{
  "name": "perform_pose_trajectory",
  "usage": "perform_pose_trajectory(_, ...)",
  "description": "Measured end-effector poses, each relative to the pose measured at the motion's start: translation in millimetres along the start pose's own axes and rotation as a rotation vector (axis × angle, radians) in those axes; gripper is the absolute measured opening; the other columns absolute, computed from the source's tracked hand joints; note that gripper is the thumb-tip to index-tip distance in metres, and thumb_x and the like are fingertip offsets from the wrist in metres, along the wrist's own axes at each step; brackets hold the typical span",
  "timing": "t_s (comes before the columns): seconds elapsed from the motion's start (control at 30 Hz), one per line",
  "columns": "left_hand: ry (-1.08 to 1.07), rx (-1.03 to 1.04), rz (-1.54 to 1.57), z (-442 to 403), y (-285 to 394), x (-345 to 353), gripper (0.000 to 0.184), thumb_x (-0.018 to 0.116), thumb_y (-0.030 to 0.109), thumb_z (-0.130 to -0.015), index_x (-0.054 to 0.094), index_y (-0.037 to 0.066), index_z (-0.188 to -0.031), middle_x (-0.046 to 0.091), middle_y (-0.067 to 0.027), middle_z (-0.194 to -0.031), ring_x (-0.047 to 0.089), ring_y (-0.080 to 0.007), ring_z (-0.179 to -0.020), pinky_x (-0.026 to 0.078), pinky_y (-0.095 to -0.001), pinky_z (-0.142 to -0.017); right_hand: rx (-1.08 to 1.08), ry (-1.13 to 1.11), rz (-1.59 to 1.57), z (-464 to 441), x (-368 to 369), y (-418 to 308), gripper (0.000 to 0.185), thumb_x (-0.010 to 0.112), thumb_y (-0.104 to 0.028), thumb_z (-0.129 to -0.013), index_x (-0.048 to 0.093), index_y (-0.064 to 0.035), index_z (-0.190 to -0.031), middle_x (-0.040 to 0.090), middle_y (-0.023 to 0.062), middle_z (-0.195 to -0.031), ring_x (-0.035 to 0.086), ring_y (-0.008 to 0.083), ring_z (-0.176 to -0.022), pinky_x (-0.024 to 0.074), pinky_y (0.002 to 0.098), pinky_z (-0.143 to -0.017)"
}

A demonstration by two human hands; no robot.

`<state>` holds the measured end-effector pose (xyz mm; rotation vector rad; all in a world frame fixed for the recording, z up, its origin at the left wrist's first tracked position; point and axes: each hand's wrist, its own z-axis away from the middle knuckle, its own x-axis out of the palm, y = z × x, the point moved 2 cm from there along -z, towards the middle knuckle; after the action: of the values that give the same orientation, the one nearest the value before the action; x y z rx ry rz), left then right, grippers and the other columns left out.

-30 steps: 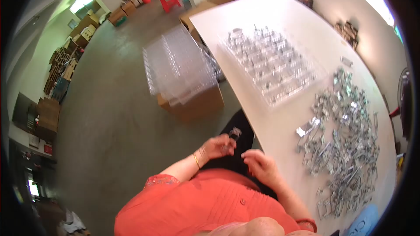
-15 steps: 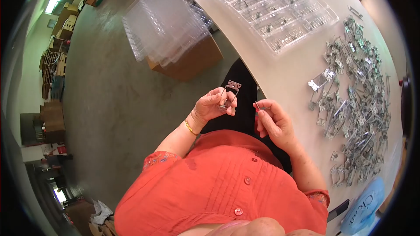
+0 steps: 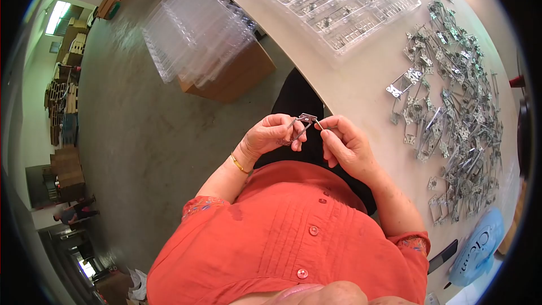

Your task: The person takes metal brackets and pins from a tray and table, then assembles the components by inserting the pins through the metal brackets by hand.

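Note:
In front of my body, my left hand [image 3: 267, 135] pinches a small metal bracket [image 3: 307, 118] with a flat plate at one end and thin wire-like sides. Its lower part is partly hidden by my fingers. My right hand [image 3: 346, 145] is closed on a thin metal pin [image 3: 320, 125], its tip at the bracket's plate. Whether the pin sits in a hole there is too small to tell. To the right, a heap of similar metal brackets [image 3: 451, 110] lies on the white table [image 3: 361, 82].
A clear plastic tray [image 3: 361, 34] with metal parts in its compartments lies at the table's far end. Clear plastic trays [image 3: 186, 34] are stacked on a cardboard box [image 3: 237, 79] at left. A blue plastic bag [image 3: 480, 248] and a dark flat object [image 3: 443, 256] are at lower right.
My hands have come together, and the pin in my right hand now meets the bracket's plate. The bracket has tilted over. The whole view has shifted slightly, and a distant person appears at left.

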<state>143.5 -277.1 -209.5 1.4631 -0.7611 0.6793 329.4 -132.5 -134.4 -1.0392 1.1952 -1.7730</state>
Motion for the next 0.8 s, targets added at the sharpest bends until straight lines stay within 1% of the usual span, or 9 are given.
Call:
perform_pose_trajectory(0.1, 0.034, -0.027, -0.086, 2.0, -1.4, -2.9, 0.026, 0.059, 0.023, -0.101, 0.065, 0.002, -0.088, 0.064, -0.0243, -0.113, 0.066, -0.0254, -0.085, 0.055, -0.0424, -0.084, 0.009, 0.003, 0.0, -0.3, -0.2, -0.8, 0.016, 0.055, -0.013, -0.103, 0.058, -0.0024, -0.115, 0.059, 0.0006, -0.065, 0.053, 0.0058, -0.051, 0.0402, 0.0211, -0.048)
perform_pose_trajectory(0.3, 0.071, -0.045, -0.15, 0.3, 5.1, 7.2, 0.026, 0.063, 0.024, -0.099, 0.067, 0.001, -0.088, 0.064, -0.0214, -0.111, 0.065, -0.0231, -0.084, 0.055, -0.0391, -0.082, 0.037, 0.002, 0.014, 0.0, -0.4, -4.4, 0.017, 0.054, -0.012, -0.103, 0.056, -0.0014, -0.116, 0.06, 0.0012, -0.066, 0.055, 0.0066, -0.051, 0.0425, 0.0218, -0.048)
perform_pose_trajectory(0.37, 0.106, -0.015, -0.283, -1.5, 12.5, 13.5, 0.027, 0.066, 0.025, -0.098, 0.068, 0.001, -0.085, 0.064, -0.0187, -0.108, 0.064, -0.0224, -0.085, 0.055, -0.0373, -0.082, 0.04, 0.006, 0.018, -0.5, 0.9, -6.7, 0.017, 0.054, -0.012, -0.103, 0.055, -0.0011, -0.117, 0.06, 0.0014, -0.066, 0.055, 0.0068, -0.051, 0.0434, 0.0221, -0.049)
perform_pose_trajectory(0.4, 0.107, -0.015, -0.283, -0.7, 15.4, 13.2, 0.027, 0.066, 0.025, -0.098, 0.068, 0.001, -0.085, 0.064, -0.0187, -0.108, 0.064, -0.0224, -0.085, 0.055, -0.0373, -0.082, 0.041, 0.022, 0.021, -0.3, 1.3, -7.7, 0.019, 0.054, -0.012, -0.103, 0.054, -0.0006, -0.118, 0.06, 0.0014, -0.066, 0.056, 0.007, -0.051, 0.0438, 0.0222, -0.049)
perform_pose_trajectory(0.47, 0.069, -0.039, -0.336, -0.6, 19.8, 11.4, 0.024, 0.065, 0.023, -0.099, 0.07, 0.001, -0.089, 0.063, -0.0137, -0.106, 0.063, -0.0187, -0.094, 0.053, -0.0307, -0.081, 0.042, 0.044, 0.026, 0.7, 0.6, -7.9, 0.02, 0.055, -0.011, -0.103, 0.053, -0.0001, -0.12, 0.061, 0.0015, -0.066, 0.056, 0.0072, -0.052, 0.0443, 0.0223, -0.049)
perform_pose_trajectory(0.53, 0.074, -0.048, -0.357, 0.1, 20.3, 11.0, 0.024, 0.066, 0.023, -0.098, 0.07, 0.001, -0.088, 0.063, -0.0133, -0.106, 0.063, -0.0182, -0.095, 0.052, -0.0297, -0.08, 0.047, 0.015, 0.001, 0.4, 0.5, -7.8, 0.026, 0.055, -0.012, -0.103, 0.052, 0.0007, -0.125, 0.062, 0.002, -0.068, 0.058, 0.0078, -0.053, 0.0456, 0.0224, -0.05)
perform_pose_trajectory(0.57, 0.082, -0.058, -0.38, 1.0, 21.0, 10.7, 0.025, 0.067, 0.024, -0.097, 0.071, 0.002, -0.087, 0.063, -0.0129, -0.106, 0.062, -0.0178, -0.096, 0.05, -0.0286, -0.08, 0.047, 0.017, -0.002, -0.3, -0.2, -7.1, 0.026, 0.055, -0.012, -0.103, 0.052, 0.0007, -0.125, 0.062, 0.002, -0.068, 0.058, 0.0078, -0.053, 0.0456, 0.0224, -0.05)
perform_pose_trajectory(0.63, 0.086, -0.058, -0.42, 1.7, 23.7, 10.6, 0.025, 0.068, 0.025, -0.097, 0.071, 0.002, -0.086, 0.064, -0.0126, -0.106, 0.062, -0.0176, -0.096, 0.05, -0.0283, -0.08, 0.06, -0.027, -0.003, -0.5, -1.2, -3.8, 0.033, 0.054, -0.013, -0.103, 0.05, 0.0007, -0.133, 0.063, 0.0029, -0.07, 0.061, 0.0086, -0.056, 0.0477, 0.0227, -0.053)
perform_pose_trajectory(0.8, 0.09, -0.044, -0.477, 3.3, 28.5, 16.2, 0.027, 0.07, 0.026, -0.095, 0.072, 0.002, -0.083, 0.065, -0.0118, -0.106, 0.061, -0.0172, -0.097, 0.048, -0.0274, -0.08, 0.081, -0.072, -0.069, -0.1, -0.8, -4.9, 0.037, 0.053, -0.014, -0.105, 0.048, 0.0003, -0.139, 0.064, 0.0038, -0.072, 0.063, 0.0093, -0.061, 0.0504, 0.0235, -0.056)
